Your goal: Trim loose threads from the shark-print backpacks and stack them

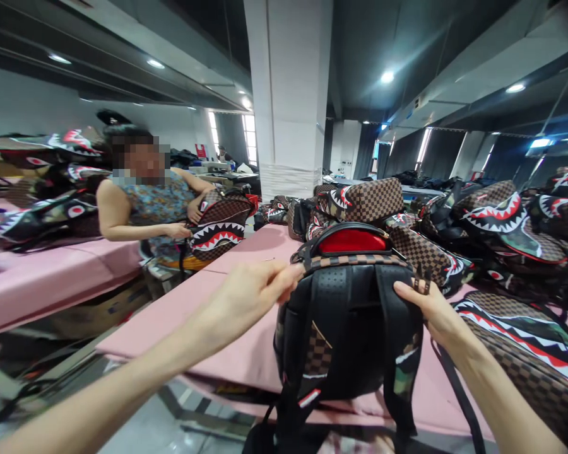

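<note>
Nearby, at five o'clock from the middle of the view, a black backpack (360, 328) stands upright at the edge of a pink table (222, 302), its back panel and shoulder straps facing the wearer. Brown checks and camouflage show on parts of it, and red shows under its arched top.

Two bare hands hold it. Around the bag's own clock face, the left hand (258, 287) is at ten o'clock, fingertips pinched together on the top corner; the exact bit they pinch is too small to tell. The right hand (430, 309) grips the bag's edge at two o'clock, thumb on the strap side and fingers partly hidden behind.

From the middle of the view again, a checked bag with a shark mouth (525, 334) lies at four o'clock, beside the right forearm. A heap of similar bags (492, 214) fills three o'clock. At nine o'clock a co-worker in a patterned top (163, 208) has both hands on another shark-mouth bag (222, 221). A white pillar (288, 82) rises at twelve o'clock.
</note>
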`<state>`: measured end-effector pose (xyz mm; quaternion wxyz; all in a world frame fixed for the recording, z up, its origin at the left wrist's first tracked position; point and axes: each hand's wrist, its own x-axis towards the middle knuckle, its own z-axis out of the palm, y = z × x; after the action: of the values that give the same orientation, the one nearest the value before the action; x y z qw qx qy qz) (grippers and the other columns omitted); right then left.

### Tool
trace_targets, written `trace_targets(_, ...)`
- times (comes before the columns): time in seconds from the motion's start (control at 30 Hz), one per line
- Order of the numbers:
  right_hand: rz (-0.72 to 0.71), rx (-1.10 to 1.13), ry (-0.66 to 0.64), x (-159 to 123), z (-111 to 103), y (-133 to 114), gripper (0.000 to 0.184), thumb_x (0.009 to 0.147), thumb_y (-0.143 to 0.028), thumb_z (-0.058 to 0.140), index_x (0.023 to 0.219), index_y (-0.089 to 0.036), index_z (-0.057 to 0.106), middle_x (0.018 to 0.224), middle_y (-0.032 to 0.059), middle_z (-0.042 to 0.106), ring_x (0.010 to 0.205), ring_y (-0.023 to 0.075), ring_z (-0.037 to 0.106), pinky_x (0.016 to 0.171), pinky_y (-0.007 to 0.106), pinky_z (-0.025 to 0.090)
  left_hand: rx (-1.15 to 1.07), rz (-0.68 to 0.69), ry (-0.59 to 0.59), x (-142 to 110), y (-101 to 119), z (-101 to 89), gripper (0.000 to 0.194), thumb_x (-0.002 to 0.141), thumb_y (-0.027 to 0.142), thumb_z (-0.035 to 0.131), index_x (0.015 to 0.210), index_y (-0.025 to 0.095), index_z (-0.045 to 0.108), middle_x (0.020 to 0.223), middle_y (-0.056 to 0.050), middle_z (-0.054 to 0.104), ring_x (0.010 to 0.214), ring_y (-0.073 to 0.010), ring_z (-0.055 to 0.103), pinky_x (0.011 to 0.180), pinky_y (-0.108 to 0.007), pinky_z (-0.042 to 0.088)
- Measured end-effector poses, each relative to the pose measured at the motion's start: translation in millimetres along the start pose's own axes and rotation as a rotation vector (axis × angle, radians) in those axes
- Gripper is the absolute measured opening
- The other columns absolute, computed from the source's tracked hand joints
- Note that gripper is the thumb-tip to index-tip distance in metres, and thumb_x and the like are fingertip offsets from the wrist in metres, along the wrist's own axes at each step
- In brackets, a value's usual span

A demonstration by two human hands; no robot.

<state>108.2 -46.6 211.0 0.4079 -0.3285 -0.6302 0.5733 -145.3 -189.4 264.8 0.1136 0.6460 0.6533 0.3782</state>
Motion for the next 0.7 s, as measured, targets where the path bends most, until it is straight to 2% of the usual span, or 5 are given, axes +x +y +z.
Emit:
trace_targets(0.1,-0.003,-0.017,-0.016,1,2,0,0.040,0.062,-0.041,0.076,0.092,-0.016,0.067,0.081,0.0057,0.071,0.077,0.0211,0.066,0.068,0.030,0.052,-0.272,-0.163,-0.163,-18,-19,24.8,0.044,0.078,0.053,0.048,0.060,0.014,0.056,0.057,-0.001,0.058,0.056,-0.0123,0.053,0.055,-0.021,0.041)
trace_targets(0.27,-0.007,-0.056,0.039,-5,1,6,0.041,0.062,-0.045,0.076,0.087,-0.016,0.066,0.080,0.0065,0.070,0.073,0.0228,0.065,0.069,0.034,0.051,-0.969,-0.182,-0.190,-11,1,83.0,0.042,0.078,0.051,0.053,0.094,0.012,0.060,0.080,-0.005,0.066,0.068,-0.0151,0.061,0.066,-0.027,0.049)
trace_targets(0.4,-0.021,-0.112,0.084,-15,-10,14,0.034,0.066,-0.047,0.071,0.083,-0.018,0.066,0.077,0.0053,0.070,0.073,0.0229,0.064,0.069,0.034,0.051,-0.763,0.035,-0.244,-6,2,103.5,0.040,0.079,0.045,0.055,0.100,0.012,0.063,0.095,-0.007,0.068,0.087,-0.0205,0.061,0.081,-0.031,0.049)
trace_targets(0.53,-0.046,-0.193,0.076,-19,-9,15,0.034,0.068,-0.050,0.068,0.080,-0.018,0.065,0.078,0.0053,0.069,0.074,0.0233,0.062,0.072,0.035,0.050,-0.469,0.071,-0.196,-6,-17,103.8,0.046,0.079,0.047,0.054,0.109,0.012,0.062,0.109,-0.008,0.066,0.104,-0.0238,0.057,0.096,-0.034,0.042)
trace_targets(0.7,-0.121,-0.223,0.151,-31,2,12,0.033,0.064,-0.051,0.070,0.072,-0.020,0.063,0.074,0.0045,0.066,0.072,0.0234,0.061,0.068,0.035,0.049,-0.620,0.063,-0.297,-22,-12,87.0,0.043,0.079,0.041,0.057,0.111,0.013,0.061,0.112,-0.009,0.065,0.103,-0.0241,0.059,0.093,-0.037,0.046)
